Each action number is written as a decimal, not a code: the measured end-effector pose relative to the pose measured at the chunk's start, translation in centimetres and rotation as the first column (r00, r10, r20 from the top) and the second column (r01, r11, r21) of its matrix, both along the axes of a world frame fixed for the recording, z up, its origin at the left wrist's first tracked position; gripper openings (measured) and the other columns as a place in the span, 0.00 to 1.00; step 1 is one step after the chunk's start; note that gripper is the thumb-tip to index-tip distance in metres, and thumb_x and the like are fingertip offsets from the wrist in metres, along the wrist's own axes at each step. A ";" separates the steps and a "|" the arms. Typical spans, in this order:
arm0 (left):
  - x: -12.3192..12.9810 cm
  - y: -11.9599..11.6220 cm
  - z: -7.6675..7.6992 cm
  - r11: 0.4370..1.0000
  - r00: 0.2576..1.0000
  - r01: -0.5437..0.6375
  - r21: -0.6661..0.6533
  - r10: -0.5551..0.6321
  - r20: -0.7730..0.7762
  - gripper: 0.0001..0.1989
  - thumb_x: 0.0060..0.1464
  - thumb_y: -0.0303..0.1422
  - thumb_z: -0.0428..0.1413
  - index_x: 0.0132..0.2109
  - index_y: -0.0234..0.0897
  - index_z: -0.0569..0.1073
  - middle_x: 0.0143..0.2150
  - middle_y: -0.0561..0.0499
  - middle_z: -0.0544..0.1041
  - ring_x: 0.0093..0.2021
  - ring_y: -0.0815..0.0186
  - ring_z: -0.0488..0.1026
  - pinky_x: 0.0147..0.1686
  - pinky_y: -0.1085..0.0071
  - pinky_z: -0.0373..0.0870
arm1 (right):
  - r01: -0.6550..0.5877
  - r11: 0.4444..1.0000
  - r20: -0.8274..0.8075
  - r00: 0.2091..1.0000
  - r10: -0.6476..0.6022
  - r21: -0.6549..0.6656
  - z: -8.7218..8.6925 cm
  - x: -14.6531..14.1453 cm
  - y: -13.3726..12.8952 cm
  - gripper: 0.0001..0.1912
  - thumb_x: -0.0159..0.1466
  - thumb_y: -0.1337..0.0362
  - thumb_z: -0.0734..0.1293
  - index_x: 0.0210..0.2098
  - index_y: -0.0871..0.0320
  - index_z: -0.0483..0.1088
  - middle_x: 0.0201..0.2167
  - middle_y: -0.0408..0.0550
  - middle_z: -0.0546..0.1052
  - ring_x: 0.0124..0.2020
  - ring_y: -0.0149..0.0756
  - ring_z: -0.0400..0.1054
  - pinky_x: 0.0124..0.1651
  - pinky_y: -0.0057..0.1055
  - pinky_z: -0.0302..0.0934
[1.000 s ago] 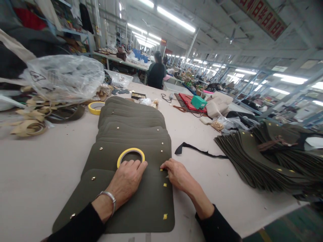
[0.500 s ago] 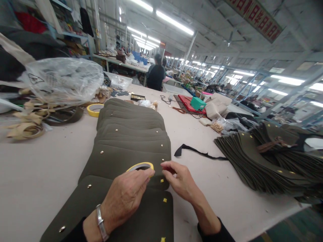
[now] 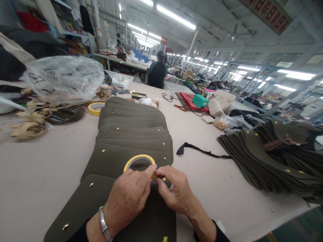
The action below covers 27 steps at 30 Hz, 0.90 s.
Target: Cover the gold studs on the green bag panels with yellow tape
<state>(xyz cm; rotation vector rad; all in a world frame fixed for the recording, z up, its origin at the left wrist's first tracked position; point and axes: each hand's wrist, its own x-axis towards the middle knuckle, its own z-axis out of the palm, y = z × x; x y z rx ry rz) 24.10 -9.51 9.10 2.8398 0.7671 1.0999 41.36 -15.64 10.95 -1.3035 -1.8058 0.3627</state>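
Observation:
My left hand (image 3: 130,191) grips a roll of yellow tape (image 3: 139,156), its ring tilted up above the fingers. Close beside it, my right hand (image 3: 176,186) pinches at the free end of the tape, and a short bit of yellow shows between the two hands. Beneath both lies an overlapping row of olive-green panels (image 3: 126,148) with rounded corners. Gold studs (image 3: 103,151) dot their edges. A small yellow tape piece (image 3: 165,239) sticks to the nearest panel's right edge. Part of that panel is hidden by my hands.
Right of the panels lies a black strip (image 3: 202,153), then a fanned stack of olive pieces (image 3: 249,161). A second yellow tape roll (image 3: 96,113), a clear plastic bag (image 3: 65,79) and tan strap coils (image 3: 31,129) lie left. A green box (image 3: 200,101) stands farther back; a person (image 3: 156,72) is beyond the table.
My right hand has closed in on the tape roll and pinches at its end. The roll has tipped upright, showing more of its ring. The view has shifted slightly.

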 end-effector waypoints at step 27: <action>3.3 0.6 1.8 0.999 0.996 0.033 -0.017 -0.032 0.083 0.10 0.63 0.27 0.47 0.36 0.37 0.71 0.26 0.53 0.72 0.26 0.66 0.67 0.29 0.67 0.60 | 0.166 0.880 -0.583 0.692 -0.425 -0.444 -0.9 0.4 1.7 0.07 0.55 0.62 0.68 0.25 0.60 0.70 0.14 0.41 0.72 0.15 0.30 0.67 0.19 0.24 0.63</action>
